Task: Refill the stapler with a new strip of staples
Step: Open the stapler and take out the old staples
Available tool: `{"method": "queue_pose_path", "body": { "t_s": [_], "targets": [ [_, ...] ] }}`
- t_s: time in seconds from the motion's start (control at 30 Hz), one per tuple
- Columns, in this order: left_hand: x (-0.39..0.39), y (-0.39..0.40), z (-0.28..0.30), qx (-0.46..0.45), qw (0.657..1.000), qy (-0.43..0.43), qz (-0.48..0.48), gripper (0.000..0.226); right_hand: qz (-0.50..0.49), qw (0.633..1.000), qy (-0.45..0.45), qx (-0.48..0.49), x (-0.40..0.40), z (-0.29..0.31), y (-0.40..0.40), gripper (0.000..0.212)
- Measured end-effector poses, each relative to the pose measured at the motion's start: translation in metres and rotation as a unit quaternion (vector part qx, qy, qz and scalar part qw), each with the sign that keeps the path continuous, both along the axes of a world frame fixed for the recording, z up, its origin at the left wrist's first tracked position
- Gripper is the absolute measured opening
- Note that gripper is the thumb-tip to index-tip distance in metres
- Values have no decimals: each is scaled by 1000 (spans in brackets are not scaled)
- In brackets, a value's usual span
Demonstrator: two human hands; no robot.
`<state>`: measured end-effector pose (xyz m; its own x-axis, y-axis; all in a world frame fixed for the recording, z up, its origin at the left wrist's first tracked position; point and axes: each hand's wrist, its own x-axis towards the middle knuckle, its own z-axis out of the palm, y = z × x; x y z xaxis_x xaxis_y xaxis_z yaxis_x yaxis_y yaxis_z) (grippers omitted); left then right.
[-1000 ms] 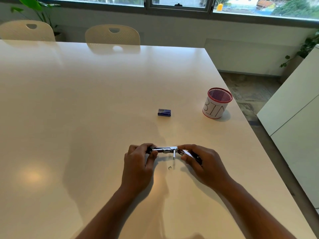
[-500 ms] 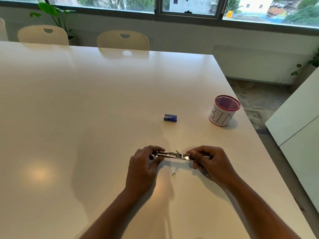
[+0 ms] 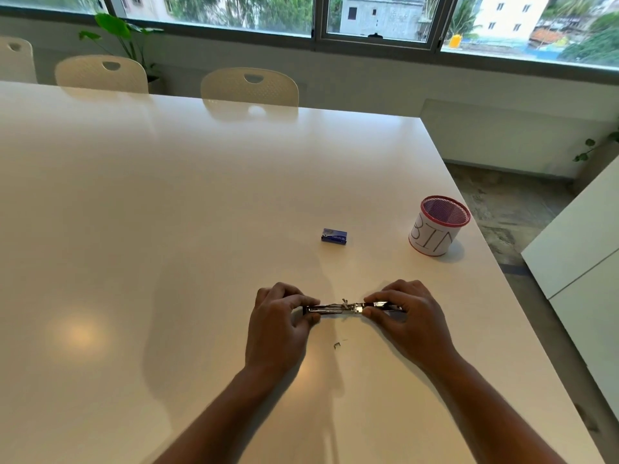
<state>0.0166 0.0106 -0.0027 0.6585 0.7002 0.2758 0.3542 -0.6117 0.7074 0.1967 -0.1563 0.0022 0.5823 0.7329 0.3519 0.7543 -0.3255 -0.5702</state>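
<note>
A small metal stapler (image 3: 345, 308) lies opened out flat and level just above the white table (image 3: 167, 229), held at both ends. My left hand (image 3: 278, 323) pinches its left end and my right hand (image 3: 408, 316) grips its right end. A small metal piece sticks up at the stapler's middle. A loose bit of staples (image 3: 337, 345) lies on the table just below the stapler. A small blue staple box (image 3: 334, 236) sits farther back, apart from both hands.
A red-rimmed mesh cup marked BIN (image 3: 437, 226) stands near the table's right edge. Cream chairs (image 3: 249, 87) line the far side. White cabinets (image 3: 582, 236) stand to the right, beyond the table edge.
The stapler has been spread from a bent, half-open shape to flat and straight between both hands. The view has tilted up slightly; the hands stay in place.
</note>
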Motion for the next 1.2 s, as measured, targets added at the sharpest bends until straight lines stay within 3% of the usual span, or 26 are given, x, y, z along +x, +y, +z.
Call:
{"method": "queue_pose_path", "body": {
  "t_s": [0.33,0.7,1.2],
  "targets": [
    [-4,-2,-8,34,999,11,-3,25,13,997,-74,-24,-7,-6,0,23],
    [-8,17,-1,9,1000,-7,-9,23,46,996,-56,-54,-3,-3,24,24],
    [-65,96,6,61,984,3,166,20,134,990,17,-42,-37,14,148,55]
  ]
}}
